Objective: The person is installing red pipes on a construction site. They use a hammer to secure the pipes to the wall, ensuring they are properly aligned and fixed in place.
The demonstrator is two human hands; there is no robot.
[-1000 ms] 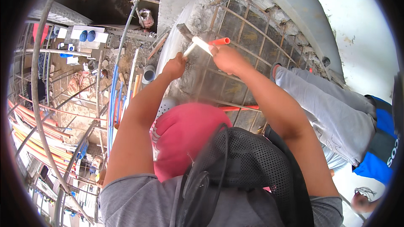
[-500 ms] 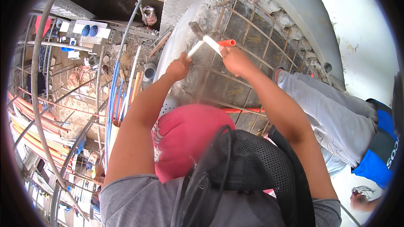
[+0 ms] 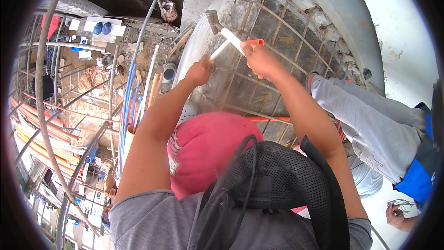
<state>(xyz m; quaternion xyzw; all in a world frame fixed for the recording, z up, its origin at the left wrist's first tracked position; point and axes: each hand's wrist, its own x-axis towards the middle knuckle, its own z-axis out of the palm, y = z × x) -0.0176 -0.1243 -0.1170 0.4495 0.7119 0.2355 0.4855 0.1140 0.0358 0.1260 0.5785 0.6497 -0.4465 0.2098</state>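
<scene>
My right hand (image 3: 262, 59) is closed around the white handle of a hammer (image 3: 231, 38); its dull grey-brown head points up and left, close to the concrete edge. A short orange tube (image 3: 254, 42) sticks out beside this hand's fingers, and I cannot tell whether they hold it too. My left hand (image 3: 200, 70) grips a thin white pipe (image 3: 219, 50) that slants up to the hammer handle. Its upper end meets or passes behind the handle; I cannot tell which. Both hands are held out over a rebar grid (image 3: 277, 32).
On the right are a co-worker's grey-trousered legs (image 3: 370, 106) and a hand with thin wires (image 3: 394, 216). A dark opening (image 3: 125, 0) lies far left. Scaffold poles (image 3: 39, 78), orange pipes (image 3: 46, 143) and a grey bucket (image 3: 169, 71) occupy the left. A red pipe (image 3: 268, 119) crosses the grid.
The hammer head has moved slightly up, showing more white handle. Both hands keep their grips and have shifted little. The whole view has shifted a little.
</scene>
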